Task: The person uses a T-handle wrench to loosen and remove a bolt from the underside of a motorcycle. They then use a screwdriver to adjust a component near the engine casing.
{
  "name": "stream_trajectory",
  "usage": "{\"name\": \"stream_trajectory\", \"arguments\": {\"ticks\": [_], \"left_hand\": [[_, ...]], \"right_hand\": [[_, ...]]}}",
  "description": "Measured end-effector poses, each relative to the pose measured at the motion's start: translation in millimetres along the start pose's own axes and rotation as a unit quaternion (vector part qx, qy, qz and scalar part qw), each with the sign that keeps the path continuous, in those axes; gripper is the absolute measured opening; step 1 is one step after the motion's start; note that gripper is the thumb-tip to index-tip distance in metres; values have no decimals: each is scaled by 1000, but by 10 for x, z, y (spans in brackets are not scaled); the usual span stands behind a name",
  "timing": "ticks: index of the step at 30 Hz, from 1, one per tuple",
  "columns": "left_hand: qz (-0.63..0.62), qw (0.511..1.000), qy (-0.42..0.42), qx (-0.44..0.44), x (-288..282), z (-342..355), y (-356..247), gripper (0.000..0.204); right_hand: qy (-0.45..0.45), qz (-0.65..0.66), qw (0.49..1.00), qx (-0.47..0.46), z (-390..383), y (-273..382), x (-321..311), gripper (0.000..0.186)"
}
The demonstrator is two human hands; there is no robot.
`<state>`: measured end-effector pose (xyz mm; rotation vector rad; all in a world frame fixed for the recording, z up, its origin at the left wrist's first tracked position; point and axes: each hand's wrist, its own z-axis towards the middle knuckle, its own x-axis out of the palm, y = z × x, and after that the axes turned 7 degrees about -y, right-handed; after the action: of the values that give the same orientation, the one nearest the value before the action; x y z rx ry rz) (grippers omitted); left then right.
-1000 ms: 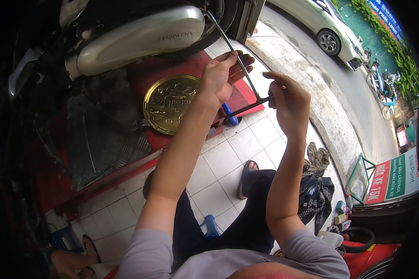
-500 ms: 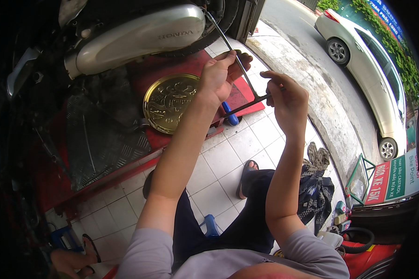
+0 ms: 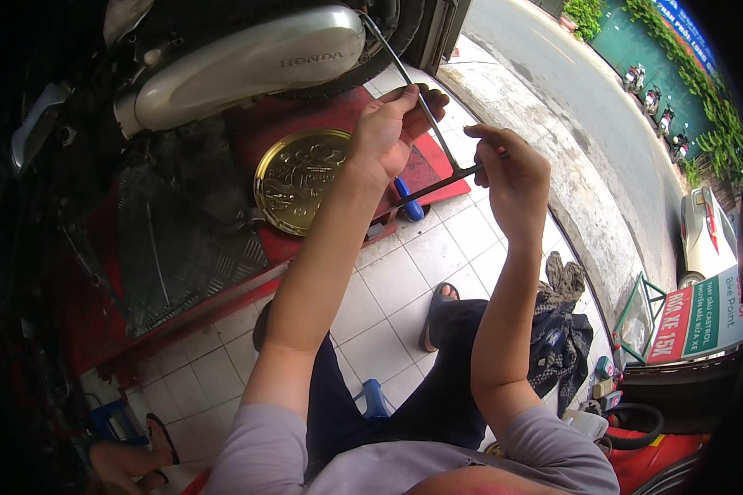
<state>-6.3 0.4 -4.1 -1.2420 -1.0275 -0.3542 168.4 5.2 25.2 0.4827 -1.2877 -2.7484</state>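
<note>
White tiles (image 3: pixel 388 272) all over the floor, and beyond them, toward the upper right, a grey road (image 3: pixel 545 49). Along the far side of this road, a green wall (image 3: pixel 615 62) with leaves and some parked motorbikes (image 3: pixel 652 103); lower, a pale car (image 3: pixel 698 235), partly behind a red, white and green sign (image 3: pixel 689 318).

On the left, a red platform (image 3: pixel 248 124), with a scooter (image 3: pixel 252 70) above it, silver cover toward the near side. Close to the right end of the platform, a round gold tray (image 3: pixel 289 181), lying flat, partly covered by the left forearm. Just beside the right corner of the platform, a blue handle (image 3: pixel 411 206).

Above this same corner, a T-shaped wrench (image 3: pixel 437 134), slanting from the scooter down to its crossbar. Contact of the wrench tip with the scooter: too dark to tell.

Left hand (image 3: pixel 388 128) around the middle of the shaft, loosely curled, thumb on one side and fingers on the other. Right hand (image 3: pixel 508 169) gripping the right end of the crossbar, index finger stretched out. Farther right, on the tiles, dark cloths (image 3: pixel 563 346) in a heap.
</note>
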Motion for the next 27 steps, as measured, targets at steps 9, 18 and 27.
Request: {"name": "stream_trajectory", "arguments": {"ticks": [9, 18, 27], "left_hand": [[-12, 998, 60, -6, 54, -40, -132, 21], [-34, 992, 111, -54, 77, -86, -41, 18], [-55, 980, 188, -47, 2, 35, -40, 16]], "right_hand": [[-22, 239, 971, 13, 1, -77, -1, 26], [162, 113, 942, 271, 31, 43, -219, 40], [218, 63, 974, 18, -189, 411, -150, 61]]}}
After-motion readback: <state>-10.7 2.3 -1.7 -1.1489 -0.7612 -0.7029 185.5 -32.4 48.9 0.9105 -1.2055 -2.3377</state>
